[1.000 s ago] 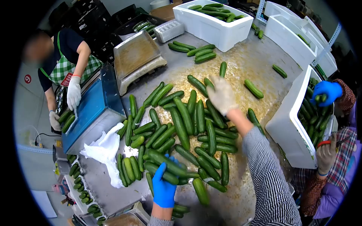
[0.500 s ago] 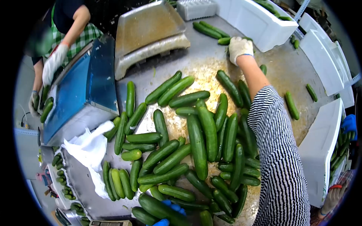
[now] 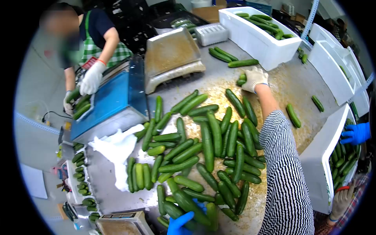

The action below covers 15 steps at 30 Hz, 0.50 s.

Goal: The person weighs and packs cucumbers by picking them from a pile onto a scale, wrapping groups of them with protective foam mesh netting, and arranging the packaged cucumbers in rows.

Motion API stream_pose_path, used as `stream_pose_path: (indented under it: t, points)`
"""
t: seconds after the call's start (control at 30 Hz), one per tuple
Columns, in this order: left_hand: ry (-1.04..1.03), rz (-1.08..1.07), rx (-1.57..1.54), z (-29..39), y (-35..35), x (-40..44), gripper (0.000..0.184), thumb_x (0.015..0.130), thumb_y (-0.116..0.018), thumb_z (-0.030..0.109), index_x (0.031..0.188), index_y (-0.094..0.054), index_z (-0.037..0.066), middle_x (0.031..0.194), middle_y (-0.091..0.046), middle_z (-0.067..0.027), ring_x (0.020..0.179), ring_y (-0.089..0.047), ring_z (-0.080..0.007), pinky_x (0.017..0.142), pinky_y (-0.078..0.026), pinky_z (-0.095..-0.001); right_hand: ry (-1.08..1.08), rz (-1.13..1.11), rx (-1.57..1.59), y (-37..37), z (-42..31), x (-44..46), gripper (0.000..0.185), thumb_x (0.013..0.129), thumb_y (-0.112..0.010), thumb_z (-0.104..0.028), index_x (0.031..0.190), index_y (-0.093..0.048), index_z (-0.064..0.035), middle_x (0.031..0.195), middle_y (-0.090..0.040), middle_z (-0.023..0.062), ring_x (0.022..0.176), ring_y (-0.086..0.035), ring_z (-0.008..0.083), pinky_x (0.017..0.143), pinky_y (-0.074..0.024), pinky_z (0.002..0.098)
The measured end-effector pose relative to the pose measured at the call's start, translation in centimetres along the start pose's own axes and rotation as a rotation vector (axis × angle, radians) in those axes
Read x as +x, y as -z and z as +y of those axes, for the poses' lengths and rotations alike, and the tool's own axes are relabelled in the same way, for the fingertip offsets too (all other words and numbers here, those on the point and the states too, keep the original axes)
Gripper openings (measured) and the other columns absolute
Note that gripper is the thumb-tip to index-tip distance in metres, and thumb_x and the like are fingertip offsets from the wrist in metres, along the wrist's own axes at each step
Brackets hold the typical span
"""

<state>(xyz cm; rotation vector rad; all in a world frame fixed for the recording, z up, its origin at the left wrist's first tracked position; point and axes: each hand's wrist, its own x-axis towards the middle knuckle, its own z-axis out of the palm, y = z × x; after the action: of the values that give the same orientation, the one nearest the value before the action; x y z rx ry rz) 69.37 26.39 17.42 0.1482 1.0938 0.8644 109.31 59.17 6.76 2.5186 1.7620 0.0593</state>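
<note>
Mostly glossy, dark green cucumbers (image 3: 207, 146), few paler, loosely heaped.

Right hand (image 3: 255, 79) drawn back from far cucumbers (image 3: 243, 63)

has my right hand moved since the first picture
Yes. Judged against the white foam box, the right hand has moved away from you, from over the cucumber pile to close by the box's near corner.
</note>
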Motion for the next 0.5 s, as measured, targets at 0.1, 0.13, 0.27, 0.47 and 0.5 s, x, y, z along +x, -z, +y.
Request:
stream_pose_path:
  t: [0.1, 0.13, 0.27, 0.47, 0.5]
  points:
    - [-0.03, 0.076, 0.014, 0.8, 0.9, -2.0, 0.045, 0.089, -0.06, 0.009, 0.133, -0.052, 0.001, 0.123, -0.062, -0.0143, 0.113, -0.06, -0.0287, 0.103, -0.046, -0.0417, -0.013, -0.141, 0.103, 0.6, 0.0, -1.1, 0.075, 0.073, -0.073, -0.049, 0.132, -0.056, -0.0063, 0.132, -0.06, 0.0166, 0.125, -0.056, 0.0308, 0.108, -0.0387, 0.048]
    - [-0.012, 0.123, 0.016, 1.4, 1.2, -2.7, 0.045, 0.089, -0.06, 0.011, 0.132, -0.053, 0.0, 0.122, -0.062, -0.0141, 0.113, -0.06, -0.0284, 0.103, -0.046, -0.0415, -0.013, -0.137, 0.105, 0.5, 0.2, -1.6, 0.079, 0.072, -0.074, -0.051, 0.132, -0.055, -0.0022, 0.127, -0.063, 0.0188, 0.122, -0.058, 0.0319, 0.104, -0.0429, 0.0456]
    - [-0.008, 0.168, -0.087, 1.7, 3.0, -3.5, 0.048, 0.09, -0.061, 0.016, 0.132, -0.052, -0.004, 0.124, -0.06, -0.015, 0.117, -0.056, -0.0291, 0.107, -0.041, -0.0418, -0.035, -0.011, 0.255, -0.5, 0.8, -4.9, 0.074, 0.074, -0.073, -0.039, 0.131, -0.052, 0.0038, 0.12, -0.063, 0.0259, 0.113, -0.062, 0.0374, 0.098, -0.0485, 0.0405]
    - [-0.141, 0.018, -0.066, -0.3, 5.8, -3.3, 0.056, 0.089, -0.06, 0.018, 0.14, -0.04, 0.006, 0.135, -0.046, -0.0158, 0.126, -0.044, -0.0297, 0.106, -0.037, -0.0497, 0.066, 0.372, 1.206, 5.1, -5.7, -21.1, 0.073, 0.084, -0.068, -0.028, 0.143, -0.038, 0.0049, 0.131, -0.055, 0.0272, 0.123, -0.054, 0.0355, 0.107, -0.0419, 0.0405]
    - [-0.168, -0.069, -0.096, -1.1, 6.3, -2.6, 0.074, 0.085, -0.06, 0.016, 0.152, -0.03, 0.008, 0.152, -0.037, -0.0197, 0.143, -0.034, -0.0341, 0.116, -0.031, -0.0573, 0.134, 0.22, 1.199, 7.6, -7.0, -25.5, 0.082, 0.086, -0.067, -0.028, 0.15, -0.029, 0.0042, 0.144, -0.046, 0.0293, 0.135, -0.045, 0.0368, 0.113, -0.0364, 0.0397]
